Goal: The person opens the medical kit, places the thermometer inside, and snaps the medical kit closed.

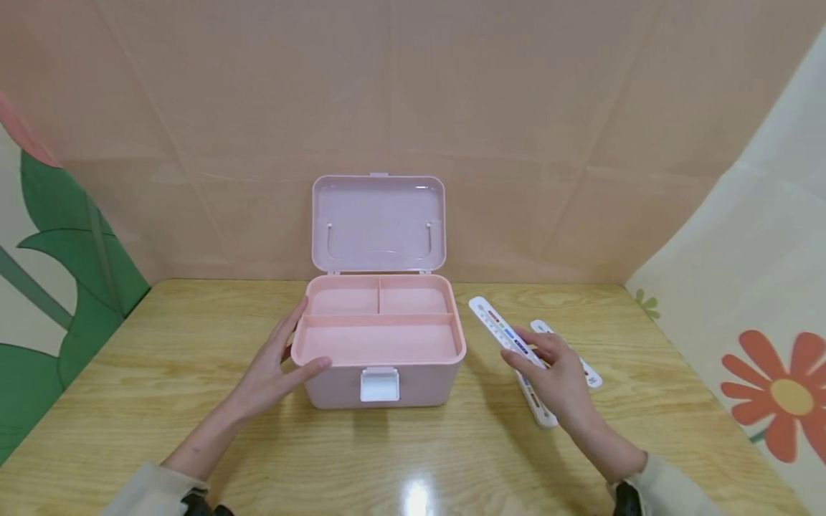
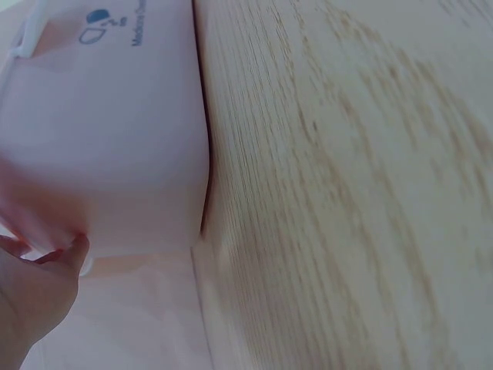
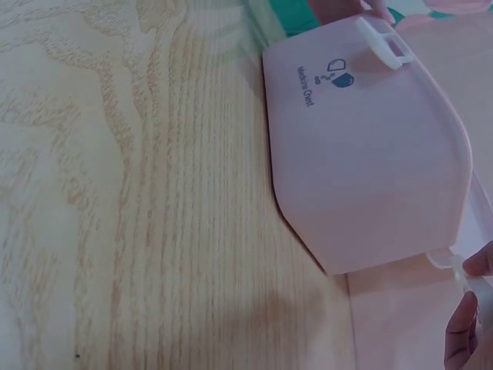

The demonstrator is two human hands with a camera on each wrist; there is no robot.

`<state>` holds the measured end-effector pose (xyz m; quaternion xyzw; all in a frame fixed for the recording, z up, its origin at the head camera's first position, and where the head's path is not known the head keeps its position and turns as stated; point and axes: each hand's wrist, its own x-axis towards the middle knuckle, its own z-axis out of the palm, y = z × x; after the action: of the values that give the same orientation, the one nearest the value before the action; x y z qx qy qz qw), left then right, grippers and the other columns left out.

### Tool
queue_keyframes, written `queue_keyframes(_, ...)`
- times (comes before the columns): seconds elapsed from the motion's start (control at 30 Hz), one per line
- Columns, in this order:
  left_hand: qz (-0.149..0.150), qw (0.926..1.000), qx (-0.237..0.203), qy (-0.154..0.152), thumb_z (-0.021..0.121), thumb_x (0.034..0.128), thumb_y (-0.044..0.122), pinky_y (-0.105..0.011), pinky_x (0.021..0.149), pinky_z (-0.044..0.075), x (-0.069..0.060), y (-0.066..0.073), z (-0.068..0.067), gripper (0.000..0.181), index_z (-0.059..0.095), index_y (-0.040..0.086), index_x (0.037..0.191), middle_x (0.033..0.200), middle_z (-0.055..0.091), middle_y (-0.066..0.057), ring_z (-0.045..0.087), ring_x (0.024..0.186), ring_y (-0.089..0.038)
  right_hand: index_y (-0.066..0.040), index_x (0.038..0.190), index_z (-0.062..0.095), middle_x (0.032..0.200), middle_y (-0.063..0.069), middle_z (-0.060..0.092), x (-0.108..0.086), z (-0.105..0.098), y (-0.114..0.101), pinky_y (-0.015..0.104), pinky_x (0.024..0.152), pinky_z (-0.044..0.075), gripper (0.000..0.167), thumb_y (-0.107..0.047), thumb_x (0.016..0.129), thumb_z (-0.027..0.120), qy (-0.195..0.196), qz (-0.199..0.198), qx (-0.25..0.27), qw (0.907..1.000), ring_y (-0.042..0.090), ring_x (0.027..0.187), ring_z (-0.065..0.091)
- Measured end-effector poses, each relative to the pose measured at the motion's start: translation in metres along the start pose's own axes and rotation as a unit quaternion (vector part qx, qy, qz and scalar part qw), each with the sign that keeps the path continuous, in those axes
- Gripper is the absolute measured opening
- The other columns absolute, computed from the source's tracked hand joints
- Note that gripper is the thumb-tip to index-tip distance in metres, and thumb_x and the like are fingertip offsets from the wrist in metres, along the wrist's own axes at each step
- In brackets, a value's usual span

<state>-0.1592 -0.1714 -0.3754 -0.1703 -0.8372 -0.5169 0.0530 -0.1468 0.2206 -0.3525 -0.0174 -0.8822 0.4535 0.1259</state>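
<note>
A pink box (image 1: 413, 387) stands on the table with its lid (image 1: 379, 222) raised; a pink tray (image 1: 381, 340) with three compartments sits in its top. My left hand (image 1: 274, 365) grips the box's left side, thumb over the front rim; the left wrist view shows the hand (image 2: 38, 297) at the box wall (image 2: 115, 139). My right hand (image 1: 558, 376) pinches a white strip (image 1: 497, 326) with coloured marks, held tilted to the right of the box. Beneath that hand lies a second strip (image 1: 534, 401), partly covered, and behind it a third (image 1: 587, 373).
The wooden table (image 1: 258, 459) reaches back to a plain backdrop (image 1: 516, 143). A printed leaf cloth (image 1: 58, 301) hangs at the left and a flower cloth (image 1: 761, 287) at the right. The box's white latch (image 1: 380, 385) faces the front.
</note>
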Motion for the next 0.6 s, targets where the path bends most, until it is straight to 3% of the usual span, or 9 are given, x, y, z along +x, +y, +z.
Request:
queue_keyframes(0.3, 0.000, 1.0000, 0.000, 0.000, 0.068, 0.0873, 0.028, -0.061, 0.107, 0.032, 0.000, 0.000, 0.000, 0.088, 0.012, 0.026, 0.155, 0.159, 0.015, -0.012, 0.023, 0.142, -0.035, -0.005, 0.123, 0.065, 0.117, 0.013, 0.061, 0.003, -0.002, -0.007, 0.007, 0.077, 0.042, 0.044, -0.021, 0.084, 0.074, -0.009, -0.011, -0.009, 0.9999, 0.025, 0.106, 0.057)
queue_keyframes(0.6, 0.001, 1.0000, -0.003, -0.001, 0.069, 0.0873, 0.027, -0.061, 0.107, 0.032, 0.000, -0.001, 0.000, 0.088, 0.012, 0.026, 0.155, 0.159, 0.016, -0.013, 0.025, 0.141, -0.035, -0.005, 0.121, 0.066, 0.110, 0.012, 0.062, 0.004, -0.003, -0.015, 0.015, 0.066, 0.048, 0.042, -0.021, 0.083, 0.075, -0.018, -0.032, -0.011, 0.9993, 0.013, 0.090, 0.056)
